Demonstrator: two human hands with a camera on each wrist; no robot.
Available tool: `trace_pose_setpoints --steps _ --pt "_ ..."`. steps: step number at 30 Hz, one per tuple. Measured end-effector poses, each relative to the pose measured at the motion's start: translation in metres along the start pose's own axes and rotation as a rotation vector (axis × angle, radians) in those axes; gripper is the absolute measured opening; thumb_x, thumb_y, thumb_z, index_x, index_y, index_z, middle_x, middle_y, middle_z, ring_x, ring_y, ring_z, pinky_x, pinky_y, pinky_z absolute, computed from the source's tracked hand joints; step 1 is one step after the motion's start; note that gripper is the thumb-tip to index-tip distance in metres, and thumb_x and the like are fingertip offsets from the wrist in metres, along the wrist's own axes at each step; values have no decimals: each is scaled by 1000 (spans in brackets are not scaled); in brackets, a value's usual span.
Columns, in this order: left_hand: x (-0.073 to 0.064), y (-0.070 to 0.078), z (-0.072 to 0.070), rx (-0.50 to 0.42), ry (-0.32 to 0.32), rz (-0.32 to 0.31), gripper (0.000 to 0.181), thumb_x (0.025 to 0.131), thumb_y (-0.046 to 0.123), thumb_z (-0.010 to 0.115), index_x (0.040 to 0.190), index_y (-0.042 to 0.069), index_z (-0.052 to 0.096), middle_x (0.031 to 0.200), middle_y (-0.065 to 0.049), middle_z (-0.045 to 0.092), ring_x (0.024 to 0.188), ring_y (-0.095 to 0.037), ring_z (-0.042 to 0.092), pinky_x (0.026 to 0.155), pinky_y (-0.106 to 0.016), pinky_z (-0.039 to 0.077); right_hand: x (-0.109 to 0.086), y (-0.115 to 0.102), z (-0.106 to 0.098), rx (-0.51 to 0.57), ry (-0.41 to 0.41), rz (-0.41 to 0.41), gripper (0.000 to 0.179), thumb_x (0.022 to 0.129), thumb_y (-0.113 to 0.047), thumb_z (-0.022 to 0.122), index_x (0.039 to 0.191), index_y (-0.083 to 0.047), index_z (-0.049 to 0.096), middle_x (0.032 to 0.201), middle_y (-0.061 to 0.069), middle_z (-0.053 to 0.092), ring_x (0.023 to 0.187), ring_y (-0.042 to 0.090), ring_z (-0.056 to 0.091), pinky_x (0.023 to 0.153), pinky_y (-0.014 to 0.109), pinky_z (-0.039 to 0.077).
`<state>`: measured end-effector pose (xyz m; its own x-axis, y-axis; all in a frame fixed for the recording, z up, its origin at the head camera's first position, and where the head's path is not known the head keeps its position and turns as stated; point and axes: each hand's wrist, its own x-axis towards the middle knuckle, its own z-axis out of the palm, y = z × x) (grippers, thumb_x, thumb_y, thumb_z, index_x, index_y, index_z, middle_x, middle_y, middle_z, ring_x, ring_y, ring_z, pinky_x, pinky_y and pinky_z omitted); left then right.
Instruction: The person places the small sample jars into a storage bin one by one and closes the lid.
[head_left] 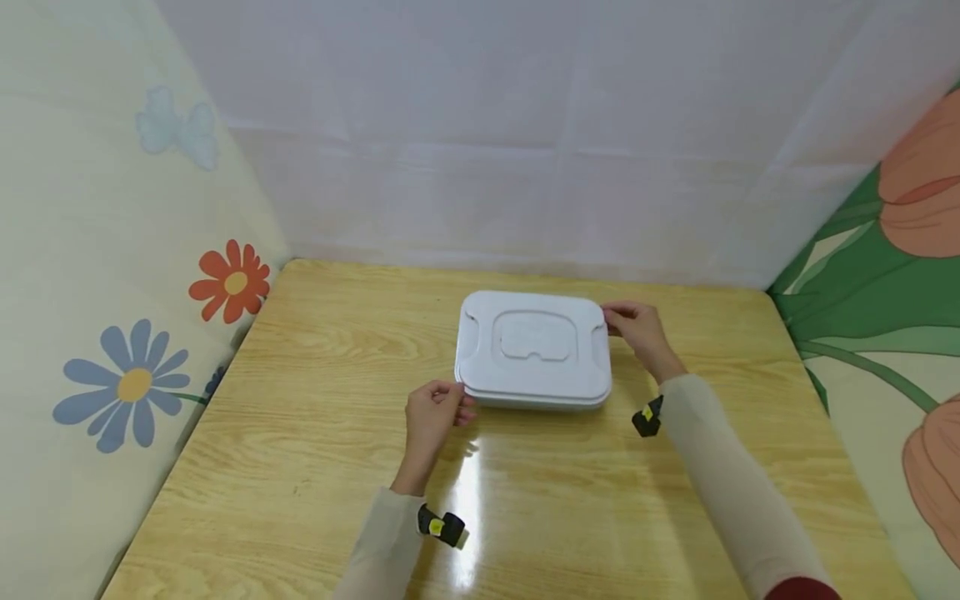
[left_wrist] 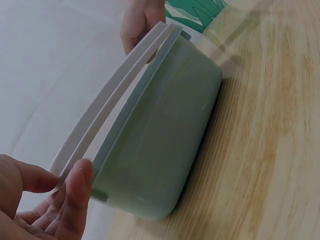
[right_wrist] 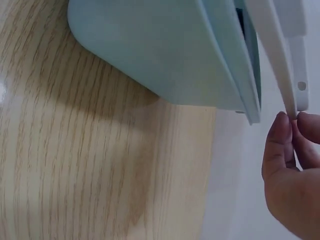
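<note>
A white lid (head_left: pixel 536 346) with a raised panel lies over a pale green box (left_wrist: pixel 155 130) on the table. In both wrist views a gap shows between the lid's edge and the box's rim, so the lid sits slightly lifted there. My left hand (head_left: pixel 435 417) pinches the lid's near left corner between thumb and fingers. At the far right corner my right hand (head_left: pixel 637 333) pinches the lid's edge (right_wrist: pixel 280 60). Through the gap in the right wrist view something dark shows inside the box; its kind cannot be made out.
The box stands on a wood-grain table (head_left: pixel 337 467), towards its back half. A white cloth wall (head_left: pixel 480 192) rises behind. Flower-printed panels (head_left: pixel 135 383) border the left and right sides. Black wrist cameras (head_left: pixel 442 525) sit on both sleeves.
</note>
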<state>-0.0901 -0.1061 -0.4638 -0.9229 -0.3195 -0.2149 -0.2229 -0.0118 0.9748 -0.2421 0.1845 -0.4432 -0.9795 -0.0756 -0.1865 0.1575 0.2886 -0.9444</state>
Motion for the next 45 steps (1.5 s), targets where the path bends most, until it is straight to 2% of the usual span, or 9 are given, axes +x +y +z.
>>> trace_pose_setpoints --steps 5,11,14,20,22,27,32,38,45 --pt "2 -2 -1 56 -27 -18 17 90 6 59 86 -10 62 66 -13 68 50 -13 62 52 -31 56 -1 3 1 -39 0 22 32 97 -7 51 124 10 55 116 20 59 75 -4 60 81 20 54" --pt "5 -4 -2 144 -62 -31 18 92 9 57 88 -9 62 74 -23 68 49 -13 60 49 -24 53 0 6 2 -59 9 45 32 97 -7 50 124 10 55 121 25 57 75 -4 58 79 18 53" --pt "7 -6 -1 176 -75 -41 18 92 10 56 90 -8 62 78 -27 67 47 -11 57 47 -23 50 1 7 1 -84 14 58 32 98 -8 50 125 8 56 123 24 57 77 -3 57 82 20 53" --pt "11 -8 0 155 -107 -37 18 93 10 57 91 -7 61 75 -27 66 45 -9 54 46 -22 49 1 12 -1 -144 37 48 32 97 -12 52 123 7 58 122 23 59 83 3 54 93 38 51" --pt "12 -8 0 155 -118 -31 18 93 10 57 91 -8 60 72 -24 66 45 -9 54 46 -23 49 0 15 0 -160 40 51 32 98 -12 51 123 7 58 121 24 59 86 7 55 93 40 50" --pt "13 -10 -2 139 -131 -41 21 93 11 58 94 -10 59 67 -18 66 44 -8 54 45 -22 48 -1 18 1 -173 42 56 33 98 -14 51 124 5 58 122 24 59 92 14 56 91 38 51" --pt "11 -10 -3 99 -145 -74 21 92 9 58 93 -11 60 62 -9 64 45 -8 54 46 -21 48 -1 22 2 -144 59 44 32 98 -13 52 123 5 59 121 24 60 83 7 57 88 36 53" --pt "10 -8 -7 95 -146 -108 22 91 10 59 93 -12 62 64 -11 64 47 -9 56 48 -22 49 -3 25 5 -117 61 46 33 98 -13 51 124 6 58 120 25 60 76 0 57 81 27 55" --pt "10 -7 -6 91 -145 -138 22 90 10 59 95 -11 63 63 -6 63 49 -10 56 49 -22 49 -5 25 3 -105 65 70 32 98 -12 51 124 4 58 120 23 60 84 8 59 85 31 54"
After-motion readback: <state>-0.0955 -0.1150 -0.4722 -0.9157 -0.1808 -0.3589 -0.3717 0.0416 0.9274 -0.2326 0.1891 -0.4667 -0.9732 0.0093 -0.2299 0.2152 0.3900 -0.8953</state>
